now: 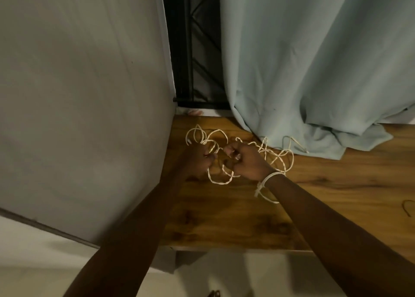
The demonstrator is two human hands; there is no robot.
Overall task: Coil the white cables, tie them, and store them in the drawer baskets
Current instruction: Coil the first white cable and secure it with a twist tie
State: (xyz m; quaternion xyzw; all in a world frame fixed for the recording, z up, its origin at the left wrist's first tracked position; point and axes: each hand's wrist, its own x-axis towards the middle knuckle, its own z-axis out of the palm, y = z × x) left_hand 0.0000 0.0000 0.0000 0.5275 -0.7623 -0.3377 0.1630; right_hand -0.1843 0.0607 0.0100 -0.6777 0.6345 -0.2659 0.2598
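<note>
While a pale grey wall panel (80,94) filled the left of the view, a light blue-green curtain (314,61) hung at the right, its hem pooled on the brown wood-grain table (224,218). A tangled white cable (280,156) lay in loose loops on the table just before the curtain. The left hand (199,159) gripped several loops, fingers curled round them. The right hand (247,162) pinched a strand, its wrist wrapped by a white cord band (267,180).

cable (216,137): white | table (314,184): brown wood grain | curtain (314,61): pale blue-green | wall (78,94): grey
</note>
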